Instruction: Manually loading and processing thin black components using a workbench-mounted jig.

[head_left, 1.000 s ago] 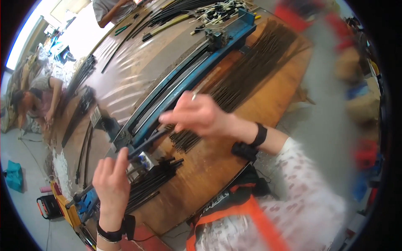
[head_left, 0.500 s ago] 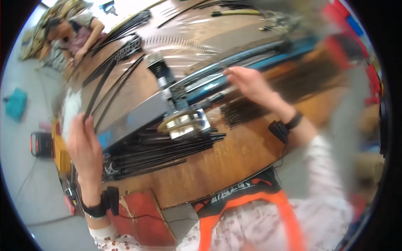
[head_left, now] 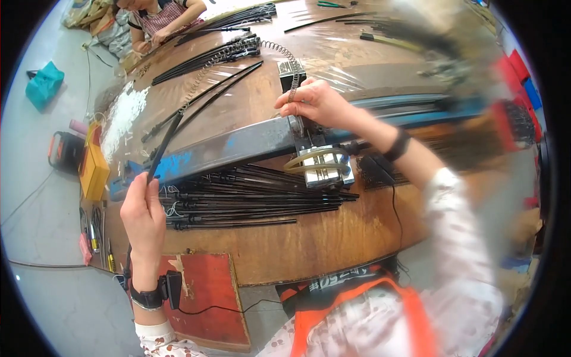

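Note:
My left hand [head_left: 143, 211] is closed around a thin black tube [head_left: 165, 143], which slants up and away from me at the left. A long coil spring [head_left: 205, 71] rises from the tube's top end and bends over in an arch. Its other end is pinched between the fingers of my right hand [head_left: 315, 104]. That hand is above a metal clamping block with a yellowish hose [head_left: 324, 166], mounted at a long blue-and-grey metal rail [head_left: 238, 143]. How far the spring sits inside the tube cannot be seen.
Several black tubes [head_left: 256, 202] lie bundled before the rail on the wooden table [head_left: 267, 250]. More black tubes [head_left: 214, 53] lie behind it. White small pieces [head_left: 125, 116] are heaped at left, near a yellow box [head_left: 94, 172]. Another person [head_left: 163, 24] works at the far left.
My right hand has moved left, nearer my left hand, and the spring now bows in a higher arch. The whole view has also shifted, so the table's things appear further right.

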`<state>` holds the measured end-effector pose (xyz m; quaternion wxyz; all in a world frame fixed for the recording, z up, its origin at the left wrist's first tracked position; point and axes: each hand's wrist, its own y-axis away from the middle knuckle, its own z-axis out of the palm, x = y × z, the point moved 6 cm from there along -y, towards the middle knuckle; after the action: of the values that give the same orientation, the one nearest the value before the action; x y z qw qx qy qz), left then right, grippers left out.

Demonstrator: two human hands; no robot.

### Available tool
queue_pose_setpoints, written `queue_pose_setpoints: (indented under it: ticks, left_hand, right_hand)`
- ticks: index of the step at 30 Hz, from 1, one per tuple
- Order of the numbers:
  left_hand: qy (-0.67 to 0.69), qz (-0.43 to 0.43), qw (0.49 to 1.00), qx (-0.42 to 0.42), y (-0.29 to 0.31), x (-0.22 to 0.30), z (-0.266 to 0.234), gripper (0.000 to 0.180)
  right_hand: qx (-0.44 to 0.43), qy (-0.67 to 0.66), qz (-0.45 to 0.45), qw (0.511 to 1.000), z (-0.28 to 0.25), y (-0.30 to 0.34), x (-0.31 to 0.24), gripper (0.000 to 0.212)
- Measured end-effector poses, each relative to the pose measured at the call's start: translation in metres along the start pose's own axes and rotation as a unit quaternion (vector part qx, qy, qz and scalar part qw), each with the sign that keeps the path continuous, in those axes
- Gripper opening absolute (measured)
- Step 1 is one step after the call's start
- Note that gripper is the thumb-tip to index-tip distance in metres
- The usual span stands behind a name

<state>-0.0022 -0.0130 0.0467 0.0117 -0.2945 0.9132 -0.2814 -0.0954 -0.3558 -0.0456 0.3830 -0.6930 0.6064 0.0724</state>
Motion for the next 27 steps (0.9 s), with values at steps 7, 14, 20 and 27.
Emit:
queue_pose_setpoints:
  ticks: [7,14,20,27]
  left_hand:
    - [0.032,0.054,0.997,0.048,-0.018,0.006,0.020,0.014]
    - [-0.019,0.106,0.994,-0.019,-0.028,0.009,0.067,0.016]
    - [0.088,0.232,0.969,-0.015,-0.085,0.126,0.178,0.014]
    - [0.054,0.229,0.971,-0.045,-0.070,0.115,0.197,0.016]
  right_hand:
    - [0.009,0.227,-0.155,0.961,0.023,-0.001,-0.019,0.007]
    - [0.119,0.397,-0.010,0.910,-0.125,0.145,0.064,0.011]
    - [0.151,0.436,0.032,0.886,-0.194,0.223,0.089,0.004]
    - [0.150,0.380,0.073,0.910,-0.178,0.237,0.134,0.003]
